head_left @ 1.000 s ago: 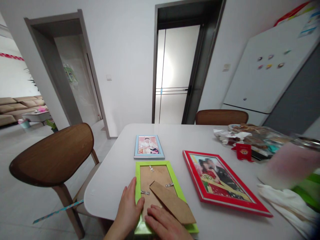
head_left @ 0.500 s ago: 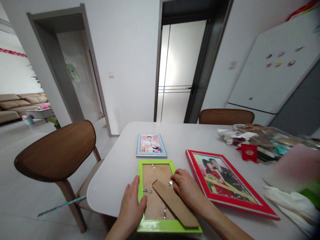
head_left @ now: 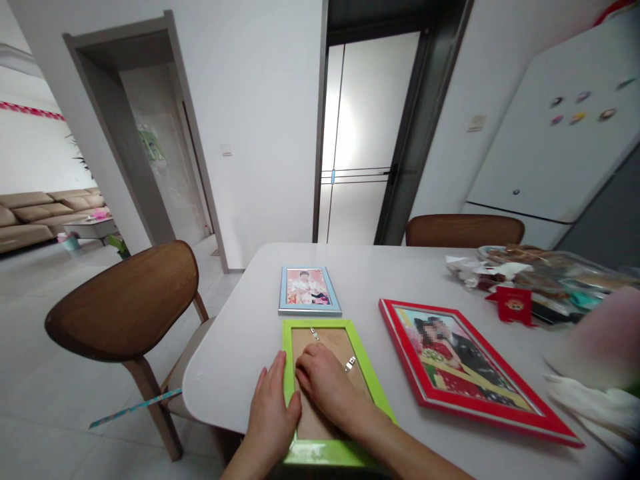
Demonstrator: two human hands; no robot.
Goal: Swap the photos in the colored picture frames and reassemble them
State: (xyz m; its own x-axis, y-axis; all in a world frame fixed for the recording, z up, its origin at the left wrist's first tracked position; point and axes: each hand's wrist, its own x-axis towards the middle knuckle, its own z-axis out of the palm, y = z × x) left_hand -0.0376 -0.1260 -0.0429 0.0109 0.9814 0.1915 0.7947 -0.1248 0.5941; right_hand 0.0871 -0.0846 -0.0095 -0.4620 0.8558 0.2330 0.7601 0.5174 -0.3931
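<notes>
A lime-green picture frame [head_left: 327,453] lies back side up on the table, its brown backing board [head_left: 357,380] showing. My left hand [head_left: 273,407] holds its left edge, fingers stretched along the outside and thumb over the rim. Over the left part of the backing, my right hand [head_left: 327,383] has its fingers bent and drawn together; what lies under the fingertips is hidden. One metal clip [head_left: 315,335] sits at the top of the board and another clip [head_left: 351,363] on the right. My right hand and forearm cover the lower middle of the board.
Beyond the green frame lies a light-blue framed photo [head_left: 310,291]. A red framed photo [head_left: 463,360] lies on the right. Plastic bags [head_left: 555,270], a red card [head_left: 515,305] and a white cloth [head_left: 590,407] crowd the table's right side. A wooden chair [head_left: 130,300] stands on the left.
My right hand has moved left from the right-hand clip across the backing. It and the forearm now cover the loose brown strip seen before. My left hand stays at the frame's edge.
</notes>
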